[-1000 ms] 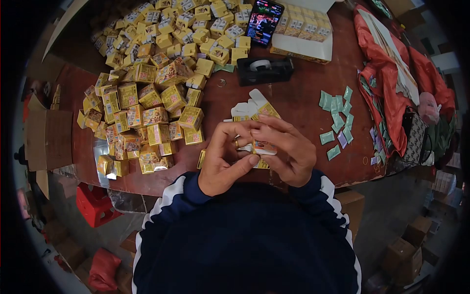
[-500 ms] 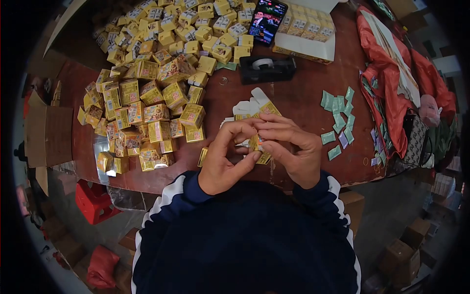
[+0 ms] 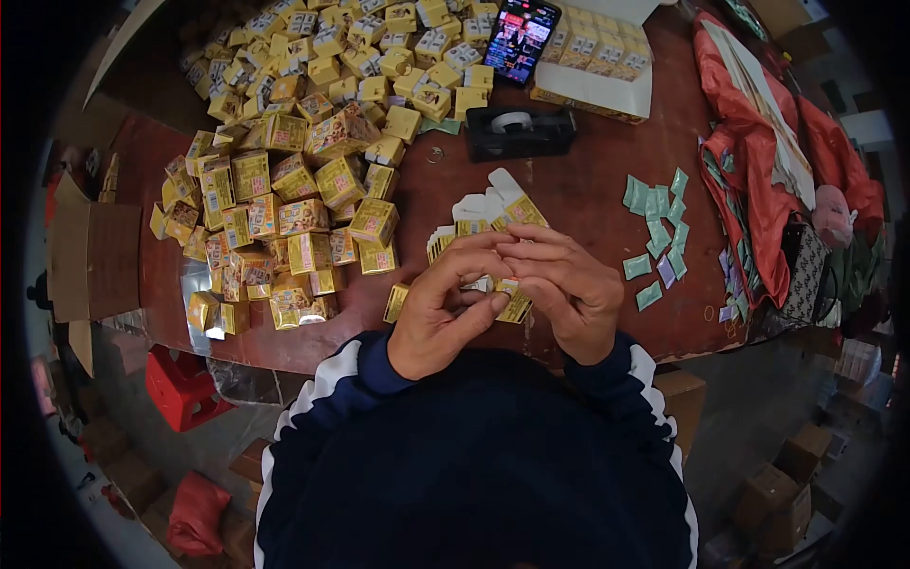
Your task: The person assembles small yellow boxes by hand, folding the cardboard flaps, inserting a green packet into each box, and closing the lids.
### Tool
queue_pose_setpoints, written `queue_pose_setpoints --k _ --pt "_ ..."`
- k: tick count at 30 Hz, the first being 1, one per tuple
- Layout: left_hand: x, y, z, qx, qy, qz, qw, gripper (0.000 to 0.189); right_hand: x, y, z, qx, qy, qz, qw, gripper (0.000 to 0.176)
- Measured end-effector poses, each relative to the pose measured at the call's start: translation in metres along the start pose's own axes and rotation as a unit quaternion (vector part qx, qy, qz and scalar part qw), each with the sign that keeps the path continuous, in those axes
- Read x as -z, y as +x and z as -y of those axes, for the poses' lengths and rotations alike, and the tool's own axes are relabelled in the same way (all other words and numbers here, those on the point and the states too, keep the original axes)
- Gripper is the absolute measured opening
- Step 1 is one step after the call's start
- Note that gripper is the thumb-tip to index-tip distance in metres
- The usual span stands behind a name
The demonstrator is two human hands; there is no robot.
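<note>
My left hand (image 3: pixel 447 308) and my right hand (image 3: pixel 567 299) meet over the near edge of the table, fingers curled and tips close together. Between them is a small yellow carton (image 3: pixel 507 285), almost wholly covered by the fingers. Just beyond the fingertips lie flat yellow cartons (image 3: pixel 517 211) with white flaps, overlapping one another. Another gold printed carton (image 3: pixel 515 308) shows below the hands. By my left wrist lies a small gold box (image 3: pixel 396 302).
Gold boxes (image 3: pixel 305 216) are heaped at the left, with yellow boxes (image 3: pixel 379 47) behind. A tape dispenser (image 3: pixel 519 131), a lit phone (image 3: pixel 521 40) and an open display box (image 3: pixel 597 102) stand farther back. Green sachets (image 3: pixel 658 232) and red plastic bags (image 3: pixel 744 142) lie right.
My fingers have closed further over the small carton, which showed more of its yellow and orange side before. Both hands stay in nearly the same place. The phone's picture has changed.
</note>
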State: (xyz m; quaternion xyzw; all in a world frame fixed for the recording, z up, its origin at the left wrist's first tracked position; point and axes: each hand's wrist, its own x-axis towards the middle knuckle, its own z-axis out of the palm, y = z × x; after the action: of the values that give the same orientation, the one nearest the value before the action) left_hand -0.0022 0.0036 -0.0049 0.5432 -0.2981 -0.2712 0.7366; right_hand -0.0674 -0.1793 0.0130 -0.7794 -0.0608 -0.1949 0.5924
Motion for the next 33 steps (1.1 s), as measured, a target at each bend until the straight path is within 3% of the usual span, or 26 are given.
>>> queue_pose_setpoints --k 5,11,12,13,16,18,20,21,23,25,27,29,33 --pt "0.001 0.002 0.004 -0.035 -0.004 -0.008 0.999 0.027 0.001 -0.002 -0.006 0.076 -0.048 0.017 0.996 0.025" --pt "0.003 0.003 -0.004 0.023 0.017 -0.01 1.0 0.025 0.007 -0.001 -0.01 0.11 -0.119 0.045 0.986 0.028" --pt "0.006 0.007 -0.007 -0.002 0.091 -0.006 0.996 0.026 0.008 0.0 -0.006 0.116 -0.114 0.048 0.986 0.028" --pt "0.01 0.012 -0.01 -0.026 0.164 -0.001 0.986 0.028 0.009 0.0 0.0 0.059 -0.106 0.016 0.992 0.03" --pt "0.038 0.032 -0.016 -0.06 0.41 -0.071 0.907 0.031 0.019 -0.003 -0.004 -0.05 -0.085 -0.053 0.994 0.032" --pt "0.064 0.045 -0.002 -0.071 0.455 -0.08 0.884 0.031 0.025 -0.009 -0.012 -0.104 -0.073 -0.097 0.987 0.033" --pt "0.079 0.054 0.003 -0.118 0.656 -0.077 0.741 0.032 0.03 -0.012 -0.019 -0.114 -0.09 -0.082 0.986 0.031" --pt "0.079 0.056 0.004 -0.118 0.656 -0.098 0.739 0.034 0.031 -0.015 -0.021 -0.118 -0.092 -0.087 0.985 0.031" --pt "0.074 0.055 -0.001 -0.123 0.633 -0.104 0.757 0.035 0.031 -0.021 -0.024 -0.223 -0.044 -0.067 0.971 0.03" --pt "0.066 0.049 0.0 -0.126 0.61 -0.115 0.774 0.036 0.029 -0.024 -0.036 -0.237 -0.098 -0.067 0.964 0.032" --pt "0.053 0.04 0.006 -0.078 0.502 -0.084 0.857 0.039 0.028 -0.026 -0.052 -0.249 -0.152 -0.066 0.954 0.034" --pt "0.044 0.035 0.015 -0.081 0.499 -0.04 0.862 0.041 0.027 -0.026 -0.068 -0.131 -0.393 0.004 0.91 0.04" --pt "0.031 0.024 0.03 -0.065 0.522 0.029 0.85 0.044 0.023 -0.023 -0.076 -0.116 -0.441 0.016 0.89 0.041"
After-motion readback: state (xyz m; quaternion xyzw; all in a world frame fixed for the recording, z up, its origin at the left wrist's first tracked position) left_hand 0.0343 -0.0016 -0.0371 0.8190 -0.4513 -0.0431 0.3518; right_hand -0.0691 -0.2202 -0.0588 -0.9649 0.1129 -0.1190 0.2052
